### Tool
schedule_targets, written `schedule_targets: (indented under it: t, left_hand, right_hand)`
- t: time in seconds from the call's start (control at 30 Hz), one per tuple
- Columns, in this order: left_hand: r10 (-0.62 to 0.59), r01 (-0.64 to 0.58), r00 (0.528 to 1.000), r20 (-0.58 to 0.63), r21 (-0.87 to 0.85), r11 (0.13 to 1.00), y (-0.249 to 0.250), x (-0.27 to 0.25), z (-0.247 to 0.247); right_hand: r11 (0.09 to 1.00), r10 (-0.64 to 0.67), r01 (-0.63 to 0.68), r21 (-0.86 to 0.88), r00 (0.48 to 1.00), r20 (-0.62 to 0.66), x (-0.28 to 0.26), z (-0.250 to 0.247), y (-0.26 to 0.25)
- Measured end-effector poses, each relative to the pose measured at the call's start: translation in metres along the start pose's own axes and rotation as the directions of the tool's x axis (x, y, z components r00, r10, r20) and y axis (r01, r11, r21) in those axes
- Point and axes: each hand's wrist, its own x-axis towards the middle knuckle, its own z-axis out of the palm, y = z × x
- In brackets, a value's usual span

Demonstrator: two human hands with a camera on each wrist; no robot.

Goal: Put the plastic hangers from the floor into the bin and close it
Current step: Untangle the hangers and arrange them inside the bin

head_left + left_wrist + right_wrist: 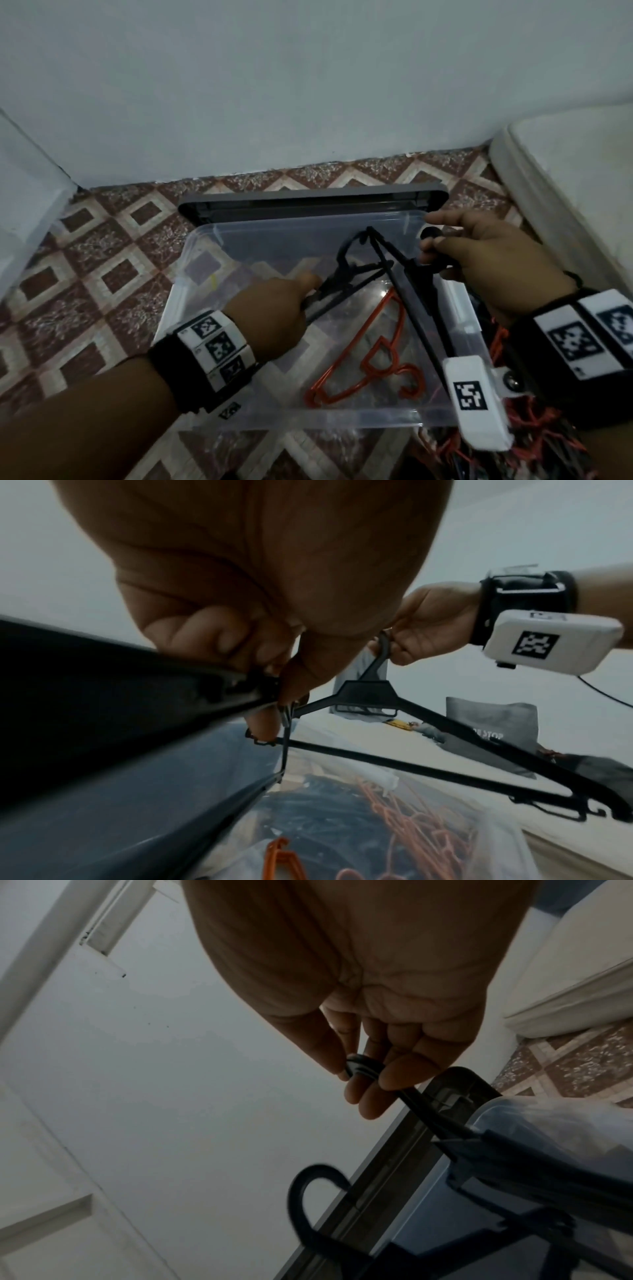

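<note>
A clear plastic bin [191, 260] stands open on the patterned floor, with orange hangers [373, 363] lying in it. Over the bin my hands hold black hangers [404, 291]. My left hand [298, 294] grips their shoulder ends [284, 710]. My right hand [442, 246] pinches one hook [363, 1068] between thumb and fingers, above the bin's far right corner. A second black hook [301, 1191] hangs free below. The grey lid [308, 202] leans behind the bin against the wall.
A heap of orange and black hangers [534, 442] lies on the floor right of the bin, partly under my right wrist. A white mattress edge [565, 178] runs along the right, a pale panel [27, 192] on the left, and the wall is just behind the lid.
</note>
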Motion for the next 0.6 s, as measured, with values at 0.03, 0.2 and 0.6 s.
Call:
schedule_targets:
  t: [0.03, 0.2, 0.6]
  left_hand:
    - [-0.012, 0.012, 1.0, -0.013, -0.004, 1.0, 0.008, 0.002, 0.003]
    - [-0.03, 0.018, 0.994, -0.108, -0.111, 0.994, 0.049, 0.003, 0.027]
    - [0.044, -0.148, 0.963, -0.267, -0.384, 0.911, 0.106, -0.036, 0.003]
  right_hand:
    - [1.0, 0.0, 0.0, 0.013, 1.0, -0.012, -0.001, 0.002, 0.0]
    - [0.998, 0.037, -0.036, 0.057, 0.999, -0.018, -0.004, 0.02, 0.003]
    - [0.994, 0.1, -0.108, -0.019, 0.967, -0.233, -0.011, 0.019, 0.009]
